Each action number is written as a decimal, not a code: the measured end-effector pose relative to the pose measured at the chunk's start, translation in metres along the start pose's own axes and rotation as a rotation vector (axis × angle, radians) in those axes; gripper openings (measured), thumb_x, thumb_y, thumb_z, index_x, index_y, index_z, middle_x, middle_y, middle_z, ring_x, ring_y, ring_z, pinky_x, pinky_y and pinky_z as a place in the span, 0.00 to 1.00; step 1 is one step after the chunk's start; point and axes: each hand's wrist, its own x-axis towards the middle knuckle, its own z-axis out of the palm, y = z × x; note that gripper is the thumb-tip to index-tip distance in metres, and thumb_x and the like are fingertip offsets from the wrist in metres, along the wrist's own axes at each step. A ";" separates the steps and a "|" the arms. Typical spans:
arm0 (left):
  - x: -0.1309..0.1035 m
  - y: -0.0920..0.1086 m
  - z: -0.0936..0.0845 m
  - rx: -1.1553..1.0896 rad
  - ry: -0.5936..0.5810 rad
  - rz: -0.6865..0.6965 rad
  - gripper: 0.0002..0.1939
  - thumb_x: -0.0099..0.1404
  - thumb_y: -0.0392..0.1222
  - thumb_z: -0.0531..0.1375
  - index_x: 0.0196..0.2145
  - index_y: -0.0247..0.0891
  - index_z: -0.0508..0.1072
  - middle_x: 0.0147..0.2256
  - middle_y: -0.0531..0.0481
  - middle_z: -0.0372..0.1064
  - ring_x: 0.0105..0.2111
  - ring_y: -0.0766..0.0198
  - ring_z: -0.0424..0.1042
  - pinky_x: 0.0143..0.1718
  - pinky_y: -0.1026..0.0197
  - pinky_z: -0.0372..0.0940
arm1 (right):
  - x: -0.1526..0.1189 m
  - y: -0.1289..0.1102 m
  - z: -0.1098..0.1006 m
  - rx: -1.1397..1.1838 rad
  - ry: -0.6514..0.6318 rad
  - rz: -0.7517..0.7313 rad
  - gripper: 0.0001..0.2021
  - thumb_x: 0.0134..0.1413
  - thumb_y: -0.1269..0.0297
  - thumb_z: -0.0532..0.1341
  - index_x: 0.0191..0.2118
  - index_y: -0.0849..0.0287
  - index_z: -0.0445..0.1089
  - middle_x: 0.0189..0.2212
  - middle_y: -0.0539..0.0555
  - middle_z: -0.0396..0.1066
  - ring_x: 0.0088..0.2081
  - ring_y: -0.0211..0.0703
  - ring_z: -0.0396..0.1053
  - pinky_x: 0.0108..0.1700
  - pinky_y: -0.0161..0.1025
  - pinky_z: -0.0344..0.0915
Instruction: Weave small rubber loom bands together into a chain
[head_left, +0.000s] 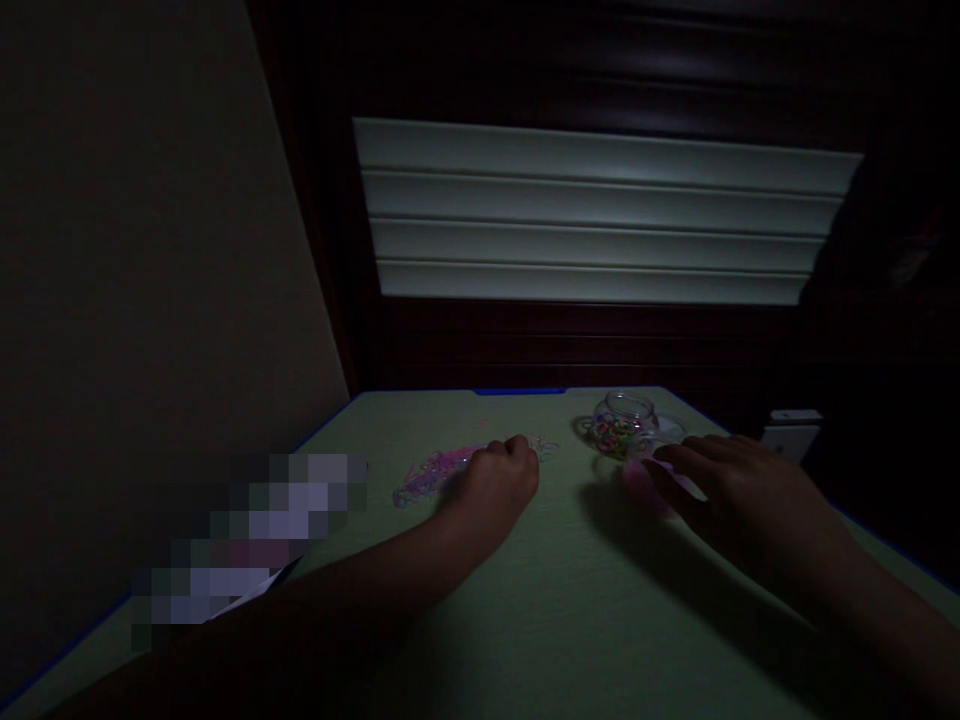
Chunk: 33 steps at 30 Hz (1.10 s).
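Note:
My left hand [496, 482] is closed over the table, its fingers bent together; whatever is in them is hidden. Beside and partly behind it lies a loose pile of small pink and purple bands [439, 470], which look like little rubber bands. A few pale bands [546, 447] lie just right of that hand. My right hand [720, 485] is closed around a clear container with pink in it [643, 487], partly hidden by the fingers. Behind it stands a round clear jar [622, 428], open at the top and partly filled with multicoloured bands.
The pale green table [495, 620] has a blue edge. A blurred-out flat item [262, 540] lies at its left side, near the wall. Past the far edge is dark wood with a white slatted panel [592, 215]. A white object [791, 435] stands beyond the right edge.

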 end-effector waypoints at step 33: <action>0.004 0.029 -0.015 -1.719 -0.042 -0.327 0.08 0.59 0.40 0.56 0.31 0.33 0.71 0.24 0.54 0.64 0.23 0.72 0.62 0.24 0.69 0.56 | 0.000 -0.004 -0.001 0.109 0.113 -0.060 0.11 0.57 0.65 0.52 0.39 0.59 0.71 0.33 0.56 0.73 0.31 0.45 0.70 0.32 0.40 0.62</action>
